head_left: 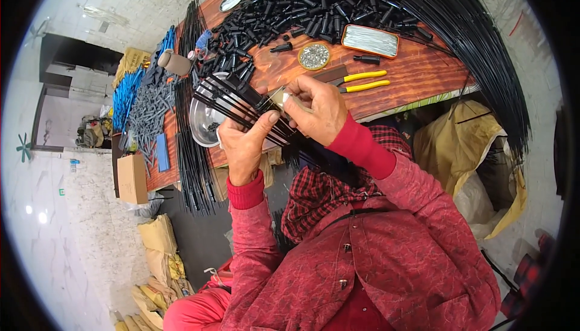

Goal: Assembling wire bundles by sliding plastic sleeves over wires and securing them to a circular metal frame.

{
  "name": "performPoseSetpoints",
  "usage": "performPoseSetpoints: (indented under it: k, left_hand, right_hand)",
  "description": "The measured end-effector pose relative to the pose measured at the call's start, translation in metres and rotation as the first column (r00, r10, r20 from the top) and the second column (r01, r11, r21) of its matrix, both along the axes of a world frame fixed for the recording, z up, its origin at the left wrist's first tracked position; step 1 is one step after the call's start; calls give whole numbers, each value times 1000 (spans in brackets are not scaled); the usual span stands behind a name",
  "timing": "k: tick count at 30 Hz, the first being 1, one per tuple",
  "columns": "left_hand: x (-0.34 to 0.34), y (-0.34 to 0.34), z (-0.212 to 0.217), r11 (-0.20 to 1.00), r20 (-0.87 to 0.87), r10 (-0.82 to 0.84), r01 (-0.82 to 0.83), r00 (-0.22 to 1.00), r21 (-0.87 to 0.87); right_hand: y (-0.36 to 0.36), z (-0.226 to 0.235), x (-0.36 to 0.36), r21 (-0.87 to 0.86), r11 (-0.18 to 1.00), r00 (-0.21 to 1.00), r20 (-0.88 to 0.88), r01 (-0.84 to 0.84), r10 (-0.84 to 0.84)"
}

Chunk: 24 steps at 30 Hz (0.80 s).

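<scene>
My left hand (243, 149) is wrapped round a bundle of thin black rods (225, 102), which look like umbrella ribs gathered at a dark hub. The bundle slants across in front of me, its lower end over my lap. Close beside it, my right hand (320, 113) pinches at the hub, with a white wrap (286, 97) at its thumb. A thin pale piece (277, 97) shows at those fingertips; its kind is unclear. Behind the rods stands a clear bowl (198, 126), partly hidden. Pliers (365, 87) with yellow handles lie to the right of my hands.
Black plastic tube parts (302, 7) are heaped at the table's back. Nearer are a round dish of small metal bits (314, 56) and a tin of thin wires (370, 41). Long black rods (477, 35) overhang the right edge; grey and blue parts (142, 110) lie left.
</scene>
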<state>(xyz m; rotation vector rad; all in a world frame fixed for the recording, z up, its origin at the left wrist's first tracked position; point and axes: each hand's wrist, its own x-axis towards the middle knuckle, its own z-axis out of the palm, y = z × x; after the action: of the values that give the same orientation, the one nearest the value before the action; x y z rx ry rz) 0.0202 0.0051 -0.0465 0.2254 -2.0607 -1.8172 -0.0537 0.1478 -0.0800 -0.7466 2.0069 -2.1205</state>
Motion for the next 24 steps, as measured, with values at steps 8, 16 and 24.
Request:
performPoseSetpoints:
  k: [8,16,24]
  left_hand:
    - [0,-8,1,996,-21,-51,53,998,73]
    - [-3,-13,0,980,6,-145,143,989,141]
    - [-1,-16,1,976,50,-160,150,986,158]
  right_hand:
    - [11,-10,4,-90,985,985,71,-148,154]
    - [11,-14,6,-68,985,984,70,-160,165]
    - [5,-22,7,-146,969,956,189,-200,226]
